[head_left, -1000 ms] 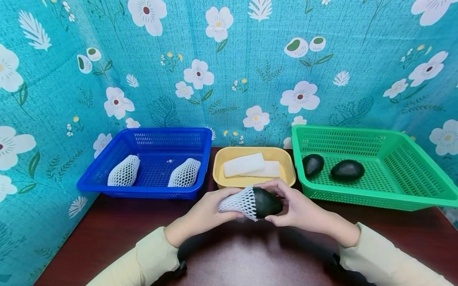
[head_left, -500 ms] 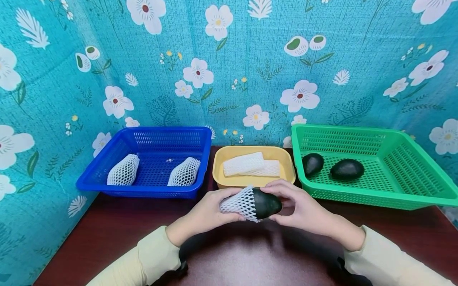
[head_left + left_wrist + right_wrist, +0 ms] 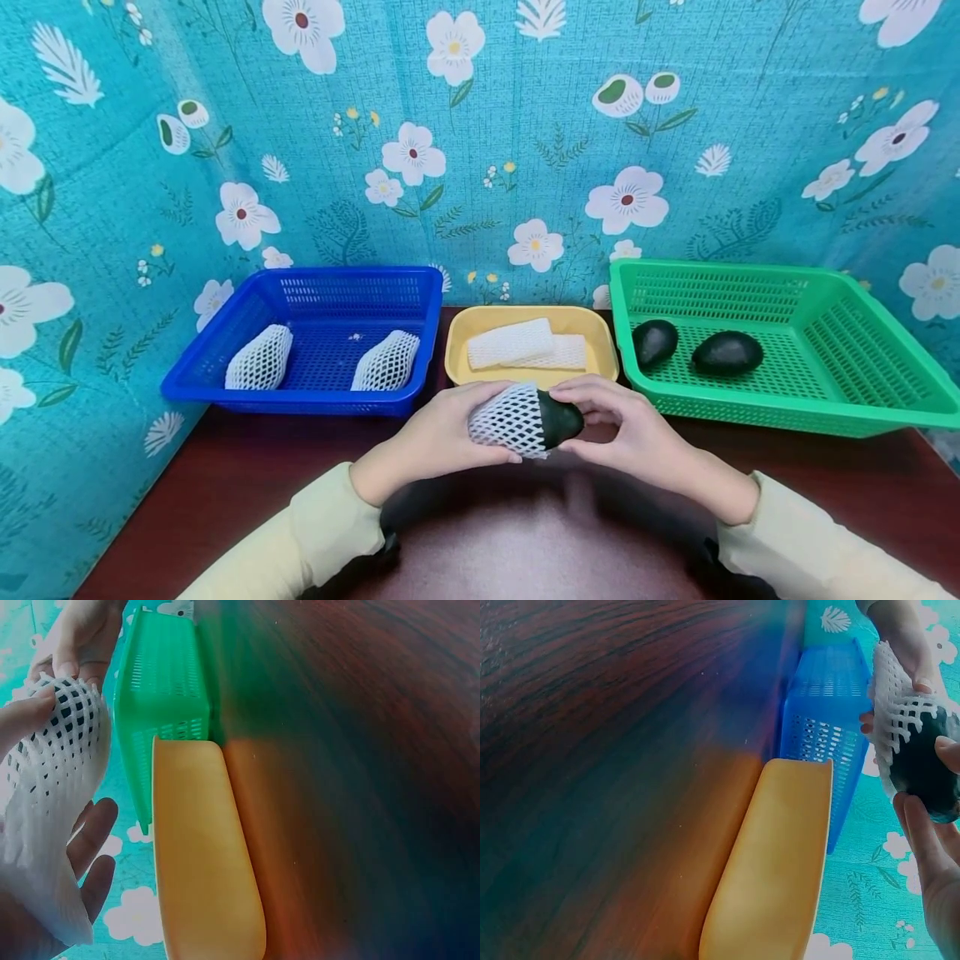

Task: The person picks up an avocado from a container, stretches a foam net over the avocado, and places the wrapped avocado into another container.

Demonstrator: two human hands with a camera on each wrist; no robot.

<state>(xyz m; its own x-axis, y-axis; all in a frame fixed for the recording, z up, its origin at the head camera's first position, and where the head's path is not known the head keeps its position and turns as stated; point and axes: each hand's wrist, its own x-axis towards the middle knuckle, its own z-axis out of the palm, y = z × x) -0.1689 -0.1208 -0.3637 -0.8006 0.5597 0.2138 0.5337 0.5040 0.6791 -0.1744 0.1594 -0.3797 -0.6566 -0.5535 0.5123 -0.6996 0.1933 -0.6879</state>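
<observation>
A dark avocado (image 3: 562, 419) is held between both hands above the front of the table, partly inside a white foam net sleeve (image 3: 510, 422). My left hand (image 3: 442, 433) grips the sleeved end, thumb along the lower side. At the bare end, my right hand (image 3: 626, 425) pinches the avocado between thumb and fingers. In the left wrist view the net (image 3: 64, 750) stretches over the fruit, its loose end hanging toward the palm. The right wrist view shows the net's open edge partway along the dark fruit (image 3: 926, 769).
A blue basket (image 3: 300, 398) at left holds two net-covered avocados (image 3: 260, 358). Behind the hands, a yellow tub (image 3: 457, 350) contains folded foam nets (image 3: 512, 343). The green basket (image 3: 787, 408) at right holds two bare avocados (image 3: 727, 353). A floral curtain (image 3: 480, 125) hangs behind the table.
The net has moved further over the avocado, leaving less dark skin bare. The left hand has shifted slightly right and up; the right hand's fingers have shifted along the bare end.
</observation>
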